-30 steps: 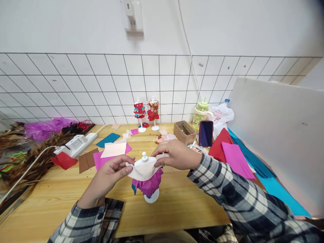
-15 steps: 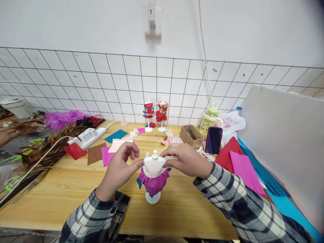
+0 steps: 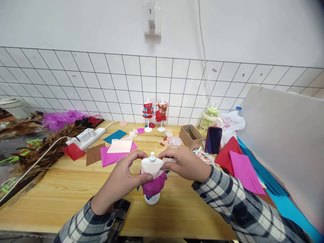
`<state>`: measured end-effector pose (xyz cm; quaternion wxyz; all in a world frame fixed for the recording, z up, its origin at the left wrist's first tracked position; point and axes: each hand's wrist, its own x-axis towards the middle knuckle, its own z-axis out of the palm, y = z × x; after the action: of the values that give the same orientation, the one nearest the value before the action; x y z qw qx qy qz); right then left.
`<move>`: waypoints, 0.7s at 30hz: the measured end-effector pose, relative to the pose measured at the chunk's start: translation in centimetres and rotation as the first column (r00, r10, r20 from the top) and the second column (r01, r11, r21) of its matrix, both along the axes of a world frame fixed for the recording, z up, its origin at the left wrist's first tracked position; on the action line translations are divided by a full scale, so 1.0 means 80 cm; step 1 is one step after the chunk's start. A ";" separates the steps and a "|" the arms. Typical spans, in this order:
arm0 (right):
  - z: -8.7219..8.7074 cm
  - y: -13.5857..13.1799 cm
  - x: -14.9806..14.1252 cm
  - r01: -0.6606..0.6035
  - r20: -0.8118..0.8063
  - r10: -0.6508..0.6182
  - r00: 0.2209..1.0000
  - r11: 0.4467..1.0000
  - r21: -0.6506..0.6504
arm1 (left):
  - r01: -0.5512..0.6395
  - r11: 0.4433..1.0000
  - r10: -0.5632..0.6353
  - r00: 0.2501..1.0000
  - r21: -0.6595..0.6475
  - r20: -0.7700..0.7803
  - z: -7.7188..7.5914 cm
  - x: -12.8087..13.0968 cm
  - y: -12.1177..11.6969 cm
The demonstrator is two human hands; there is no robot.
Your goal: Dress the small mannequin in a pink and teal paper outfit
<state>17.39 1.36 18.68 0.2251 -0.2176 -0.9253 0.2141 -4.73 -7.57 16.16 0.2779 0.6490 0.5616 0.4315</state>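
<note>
A small white dress-form mannequin (image 3: 152,156) stands upright on its round base (image 3: 152,199) in front of me. It wears a purple crepe-paper skirt (image 3: 153,186) with blue pieces showing beneath. A cream paper strip (image 3: 153,167) wraps the mannequin's chest. My left hand (image 3: 124,177) is closed around the mannequin's left side, thumb pressed across the front at the waist, fingertips behind it. My right hand (image 3: 186,162) pinches the cream strip at the right side of the chest, and a loose end shows between its fingers. The mannequin's back is hidden.
Two dressed mannequins, one in red and blue (image 3: 148,113) and one in brown and red (image 3: 161,113), stand by the wall. Folded paper (image 3: 120,146), a power strip (image 3: 87,138), a cardboard box (image 3: 191,136), a phone (image 3: 213,140) and a drink bottle (image 3: 209,119) surround the work spot.
My left hand has shifted from pinching the strip's upper edge to gripping the mannequin, its thumb now lower across the front. My right hand stays at the strip. A co-worker's hand at far left has gone.
</note>
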 end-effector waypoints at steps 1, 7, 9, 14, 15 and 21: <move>-0.002 0.001 0.000 -0.005 -0.008 0.005 1.000 1.000 0.014 | -0.001 1.000 0.001 1.000 -0.003 -0.019 0.001 0.004 0.000; -0.003 0.010 0.019 -0.094 0.013 0.096 0.995 0.989 -0.113 | 0.044 0.999 -0.044 0.999 -0.023 -0.002 -0.001 -0.002 -0.001; -0.001 0.011 0.030 -0.159 0.023 0.163 0.986 0.979 -0.125 | 0.092 0.996 -0.092 0.996 -0.020 0.016 0.001 -0.009 -0.001; 0.003 0.005 0.047 -0.210 -0.031 0.208 0.978 0.976 -0.057 | 0.226 0.973 -0.228 0.972 0.036 0.053 0.008 -0.014 -0.001; 0.004 0.004 0.049 -0.212 -0.037 0.210 0.977 0.976 -0.055 | 0.248 0.968 -0.249 0.966 0.026 0.065 0.008 -0.013 0.000; -0.001 0.007 0.051 -0.186 -0.055 0.179 0.982 0.971 -0.149 | 0.358 0.933 -0.360 0.929 0.043 0.089 0.005 -0.010 0.005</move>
<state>21.49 1.89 18.62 0.2060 -0.1439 -0.9174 0.3087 -5.52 -7.14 16.59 0.3701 0.7230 0.4139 0.4111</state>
